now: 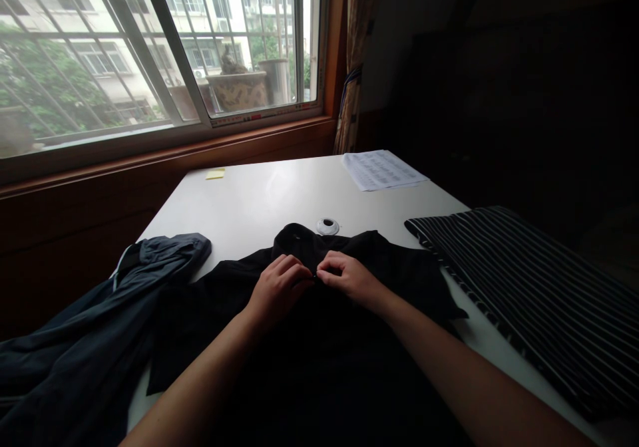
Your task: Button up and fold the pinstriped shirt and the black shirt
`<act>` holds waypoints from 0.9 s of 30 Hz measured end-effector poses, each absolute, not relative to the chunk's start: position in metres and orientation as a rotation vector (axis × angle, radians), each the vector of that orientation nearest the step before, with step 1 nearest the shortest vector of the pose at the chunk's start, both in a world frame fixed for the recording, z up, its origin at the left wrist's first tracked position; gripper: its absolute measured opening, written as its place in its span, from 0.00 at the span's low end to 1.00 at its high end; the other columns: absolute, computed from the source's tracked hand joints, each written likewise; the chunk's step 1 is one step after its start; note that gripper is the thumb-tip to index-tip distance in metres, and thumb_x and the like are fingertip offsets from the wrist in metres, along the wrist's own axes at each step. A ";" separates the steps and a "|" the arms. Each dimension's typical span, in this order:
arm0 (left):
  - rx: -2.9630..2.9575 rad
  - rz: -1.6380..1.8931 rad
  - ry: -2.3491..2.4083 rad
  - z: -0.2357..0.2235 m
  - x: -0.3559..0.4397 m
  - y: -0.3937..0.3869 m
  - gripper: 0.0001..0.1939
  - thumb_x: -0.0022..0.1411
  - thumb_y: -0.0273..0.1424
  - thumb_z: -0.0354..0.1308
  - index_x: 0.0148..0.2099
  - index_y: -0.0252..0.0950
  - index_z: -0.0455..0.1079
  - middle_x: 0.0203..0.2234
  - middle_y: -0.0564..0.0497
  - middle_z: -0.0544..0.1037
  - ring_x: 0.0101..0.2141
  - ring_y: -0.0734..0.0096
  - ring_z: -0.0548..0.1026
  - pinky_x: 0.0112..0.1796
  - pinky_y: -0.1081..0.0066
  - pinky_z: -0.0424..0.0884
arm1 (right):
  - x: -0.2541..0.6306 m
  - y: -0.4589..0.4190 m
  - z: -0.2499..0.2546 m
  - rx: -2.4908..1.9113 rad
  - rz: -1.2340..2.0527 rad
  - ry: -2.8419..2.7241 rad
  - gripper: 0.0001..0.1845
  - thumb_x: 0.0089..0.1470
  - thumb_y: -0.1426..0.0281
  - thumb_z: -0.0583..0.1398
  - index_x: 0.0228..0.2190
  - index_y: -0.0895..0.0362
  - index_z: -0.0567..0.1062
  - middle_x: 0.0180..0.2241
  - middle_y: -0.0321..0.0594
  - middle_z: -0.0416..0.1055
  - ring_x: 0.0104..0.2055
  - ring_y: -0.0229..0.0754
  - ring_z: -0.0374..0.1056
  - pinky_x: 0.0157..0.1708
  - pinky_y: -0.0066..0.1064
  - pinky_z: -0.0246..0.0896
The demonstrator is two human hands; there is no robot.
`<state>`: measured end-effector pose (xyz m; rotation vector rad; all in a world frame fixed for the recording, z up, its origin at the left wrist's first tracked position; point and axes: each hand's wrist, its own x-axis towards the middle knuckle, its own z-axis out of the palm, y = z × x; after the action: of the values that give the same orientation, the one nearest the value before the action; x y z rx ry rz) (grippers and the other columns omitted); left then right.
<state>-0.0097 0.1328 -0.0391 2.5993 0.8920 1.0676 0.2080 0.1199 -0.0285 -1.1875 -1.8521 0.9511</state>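
A black collared short-sleeved shirt (pixel 339 347) lies spread on the white table (pixel 284 191), its collar toward the far side. Just below the collar, my left hand (pixel 283 282) pinches the front of the shirt with closed fingers. Right beside it, my right hand (pixel 352 277) also pinches the cloth, thumb and forefinger together. The fingertips of both hands nearly meet at a small dark spot, perhaps a button, too small to make out.
Dark blue-grey clothing (pixel 164 261) hangs over the table's left side. Striped black fabric (pixel 499 254) lies along the right edge. Farther back are printed papers (pixel 384 169), a yellow sticky-note pad (pixel 215 174) and a round cable-hole cover (pixel 328 226). A barred window stands behind.
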 end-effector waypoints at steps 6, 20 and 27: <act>2.597 1.121 0.897 -0.039 -0.011 0.134 0.03 0.67 0.31 0.61 0.42 0.39 0.70 0.36 0.50 0.74 0.38 0.65 0.71 0.40 0.65 0.71 | 0.209 0.120 -0.032 -1.190 0.930 -1.829 0.07 0.58 0.66 0.62 0.29 0.55 0.77 0.33 0.35 0.69 0.38 0.41 0.67 0.41 0.33 0.59; 2.520 1.048 0.851 -0.040 -0.012 0.138 0.10 0.65 0.28 0.62 0.48 0.41 0.69 0.43 0.48 0.78 0.51 0.59 0.74 0.57 0.50 0.68 | 0.207 0.117 -0.033 -1.167 0.796 -1.848 0.04 0.53 0.73 0.62 0.33 0.54 0.73 0.35 0.36 0.68 0.39 0.42 0.65 0.38 0.33 0.60; 2.476 1.083 0.878 -0.039 -0.012 0.138 0.08 0.66 0.27 0.60 0.46 0.41 0.69 0.39 0.51 0.78 0.43 0.65 0.77 0.62 0.46 0.62 | 0.204 0.113 -0.031 -1.162 0.642 -1.803 0.06 0.53 0.74 0.63 0.35 0.53 0.74 0.36 0.37 0.69 0.40 0.43 0.66 0.39 0.34 0.61</act>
<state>-0.0116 0.1384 -0.0391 2.4760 0.8784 1.0832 0.2042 0.1130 -0.0313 -1.1621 -1.8034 0.6424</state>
